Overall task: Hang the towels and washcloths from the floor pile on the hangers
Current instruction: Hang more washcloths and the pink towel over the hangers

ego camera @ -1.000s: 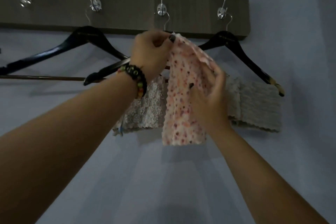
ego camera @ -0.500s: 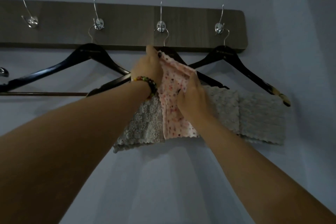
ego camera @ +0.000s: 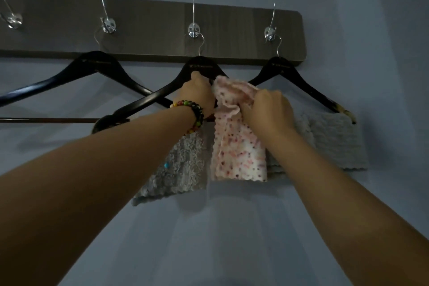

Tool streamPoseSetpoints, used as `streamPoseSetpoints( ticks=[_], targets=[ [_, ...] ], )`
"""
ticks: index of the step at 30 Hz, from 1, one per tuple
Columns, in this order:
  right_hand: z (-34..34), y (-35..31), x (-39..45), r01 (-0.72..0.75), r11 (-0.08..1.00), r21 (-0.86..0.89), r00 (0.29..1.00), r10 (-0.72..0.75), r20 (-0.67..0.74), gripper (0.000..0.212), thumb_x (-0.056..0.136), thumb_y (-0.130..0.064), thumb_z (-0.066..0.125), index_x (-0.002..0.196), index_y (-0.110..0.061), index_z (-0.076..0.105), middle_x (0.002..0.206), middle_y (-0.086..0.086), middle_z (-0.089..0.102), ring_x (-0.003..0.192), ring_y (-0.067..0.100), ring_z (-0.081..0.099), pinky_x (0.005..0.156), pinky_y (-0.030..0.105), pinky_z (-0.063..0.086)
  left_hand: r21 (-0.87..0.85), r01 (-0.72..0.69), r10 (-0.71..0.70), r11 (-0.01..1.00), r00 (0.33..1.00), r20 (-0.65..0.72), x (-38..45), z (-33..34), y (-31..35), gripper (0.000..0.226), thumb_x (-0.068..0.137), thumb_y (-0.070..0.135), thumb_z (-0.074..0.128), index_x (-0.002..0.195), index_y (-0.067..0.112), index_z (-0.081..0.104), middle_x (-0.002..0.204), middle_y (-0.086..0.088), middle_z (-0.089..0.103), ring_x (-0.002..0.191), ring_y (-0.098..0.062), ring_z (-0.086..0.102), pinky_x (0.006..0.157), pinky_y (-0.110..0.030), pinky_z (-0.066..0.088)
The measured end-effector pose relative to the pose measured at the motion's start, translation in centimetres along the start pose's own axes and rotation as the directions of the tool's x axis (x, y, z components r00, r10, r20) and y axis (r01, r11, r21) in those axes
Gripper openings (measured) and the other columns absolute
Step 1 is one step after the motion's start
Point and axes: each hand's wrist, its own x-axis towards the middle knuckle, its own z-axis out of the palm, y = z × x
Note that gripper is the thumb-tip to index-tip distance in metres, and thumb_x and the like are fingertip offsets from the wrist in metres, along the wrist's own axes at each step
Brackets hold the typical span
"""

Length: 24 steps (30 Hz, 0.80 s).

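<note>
Both hands pinch the dotted pink washcloth (ego camera: pixel 236 146) over the middle hanger (ego camera: pixel 162 93): left hand (ego camera: pixel 199 95) and right hand (ego camera: pixel 269 109) fingers curl into its bunched top.

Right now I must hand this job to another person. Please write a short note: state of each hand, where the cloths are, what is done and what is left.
Left hand: grips the top edge of the pink dotted washcloth at the middle hanger.
Right hand: pinches the same cloth's bunched upper part.
Cloths: the pink one hangs down from the middle hanger's bar, between a grey towel on its left and a grey washcloth on the right hanger.
Done: two grey cloths hung.
Left: smooth out the pink one, let go. The left hanger is bare. The floor pile is out of view.
</note>
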Motion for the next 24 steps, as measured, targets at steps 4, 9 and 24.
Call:
streamPoseSetpoints(
  ticks=[4, 9, 24],
  targets=[
    [-0.4, 0.0, 1.3, -0.007, 0.991, -0.137, 1.000, 0.011, 0.027, 0.012, 0.089, -0.019, 0.059, 0.091, -0.007, 0.058, 0.099, 0.012, 0.060, 0.101, 0.029, 0.054, 0.075, 0.035, 0.039, 0.000, -0.029, 0.029, 1.000, 0.999, -0.019, -0.1, 0.5, 0.5, 0.030, 0.098, 0.016, 0.041, 0.119, -0.002, 0.053, 0.120, -0.022, 0.059, 0.106, -0.036, 0.057, 0.085, -0.040, 0.043],
    [0.4, -0.6, 2.5, 0.000, 0.996, 0.085, 0.999, 0.003, -0.033, 0.027, 0.094, -0.013, 0.053, 0.116, -0.004, 0.041, 0.096, 0.012, 0.058, 0.088, 0.027, 0.059, 0.060, 0.029, 0.037, -0.183, -0.047, 0.044, 0.982, 0.999, -0.020, -0.9, 0.0, 1.0, 0.024, 0.096, 0.016, 0.046, 0.073, 0.017, 0.052, 0.098, -0.013, 0.064, 0.106, -0.033, 0.061, 0.084, -0.035, 0.046],
    [-3.6, 1.8, 1.9, -0.157, 0.881, 0.447, 0.881, -0.080, 0.467, 0.013, 0.087, -0.026, 0.062, 0.088, -0.014, 0.059, 0.080, 0.004, 0.054, 0.073, 0.013, 0.051, 0.064, 0.028, 0.037, -0.815, 0.393, -0.084, 0.427, 0.914, 0.396, -4.6, 0.0, -2.0, 0.019, 0.098, 0.003, 0.046, 0.111, 0.004, 0.059, 0.075, -0.006, 0.068, 0.054, -0.009, 0.066, 0.056, -0.022, 0.054]
  ],
)
